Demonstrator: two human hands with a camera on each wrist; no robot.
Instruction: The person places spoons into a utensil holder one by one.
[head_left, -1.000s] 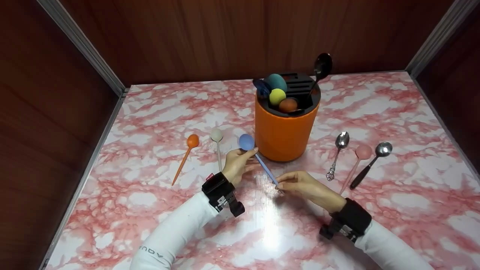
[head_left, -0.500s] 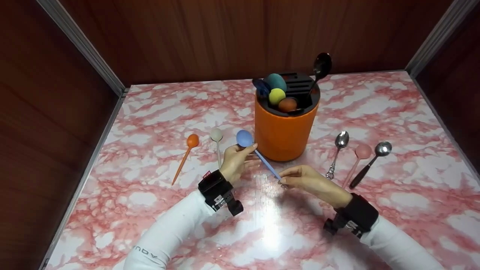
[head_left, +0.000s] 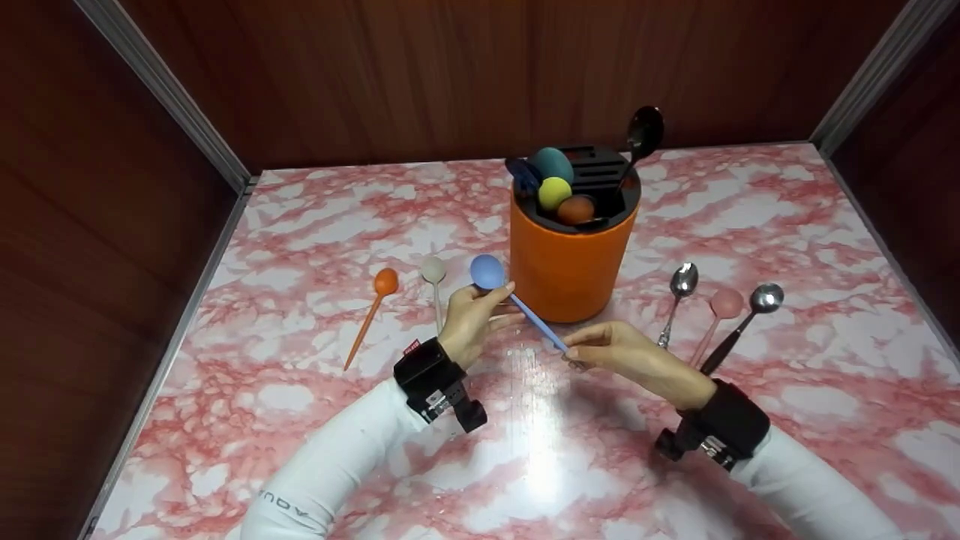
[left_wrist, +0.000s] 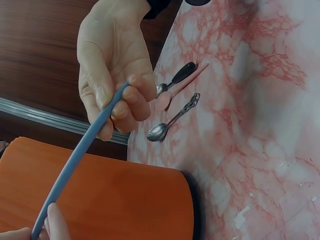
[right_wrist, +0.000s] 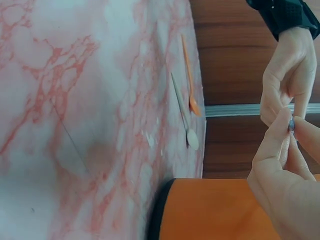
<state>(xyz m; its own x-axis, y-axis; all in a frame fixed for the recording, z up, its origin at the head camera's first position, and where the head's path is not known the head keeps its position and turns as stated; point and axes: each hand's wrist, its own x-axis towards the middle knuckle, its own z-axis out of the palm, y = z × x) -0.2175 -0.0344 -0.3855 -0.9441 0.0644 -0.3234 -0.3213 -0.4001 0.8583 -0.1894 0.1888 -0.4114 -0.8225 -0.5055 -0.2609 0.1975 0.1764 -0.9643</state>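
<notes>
A blue spoon [head_left: 538, 321] is held between both hands in front of the orange utensil holder [head_left: 566, 270]. My left hand [head_left: 471, 322] pinches it just below the bowl, which points up and to the left. At the handle's lower end, my right hand [head_left: 622, 356] pinches the tip between thumb and fingers. The left wrist view shows the blue handle [left_wrist: 82, 147] running from the left fingertips up to the right hand [left_wrist: 117, 75]. In the right wrist view only the handle's end [right_wrist: 291, 125] shows between the fingers; the bowl is hidden there.
Left on the marbled table lie an orange spoon [head_left: 385, 283] and a cream spoon [head_left: 433, 270]. To the right are an ornate metal spoon [head_left: 684, 281], a pink spoon [head_left: 726, 304] and a black-handled metal spoon [head_left: 766, 298]. Several utensils, including a black spoon [head_left: 645, 135], stand in the holder.
Both hands have moved slightly away from the body, still holding the blue spoon. Its bowl has shifted a little left and its handle end a little right. The other spoons have stayed put.
</notes>
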